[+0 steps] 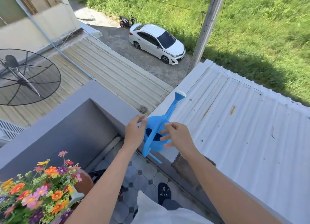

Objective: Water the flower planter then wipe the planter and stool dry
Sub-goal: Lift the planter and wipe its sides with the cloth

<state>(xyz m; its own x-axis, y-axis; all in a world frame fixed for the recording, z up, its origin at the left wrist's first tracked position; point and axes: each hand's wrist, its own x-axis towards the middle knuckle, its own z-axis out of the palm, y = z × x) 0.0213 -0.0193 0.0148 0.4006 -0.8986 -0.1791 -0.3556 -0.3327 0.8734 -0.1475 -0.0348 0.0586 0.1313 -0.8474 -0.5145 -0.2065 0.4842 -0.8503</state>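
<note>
A blue watering can (155,145) stands on the grey balcony ledge (107,96), its spout with a white rose pointing away toward the roofs. My left hand (134,133) is at the can's left rim with thumb and fingers slightly apart. On the can's right side my right hand (177,137) hovers with spread fingers, the fingertips at its body. Neither hand grips the can. The flower planter (76,196), full of orange, pink and purple flowers (33,193), sits at the lower left. A brown rounded object (84,181) shows behind it; the stool is not clearly visible.
A brown textured cloth or mat (186,170) lies on the ledge under my right forearm. Beyond the ledge is a white corrugated roof (243,123). The balcony floor has grey tiles (140,178); my foot in a dark slipper (164,192) stands there. A black mesh dish (25,77) is at left.
</note>
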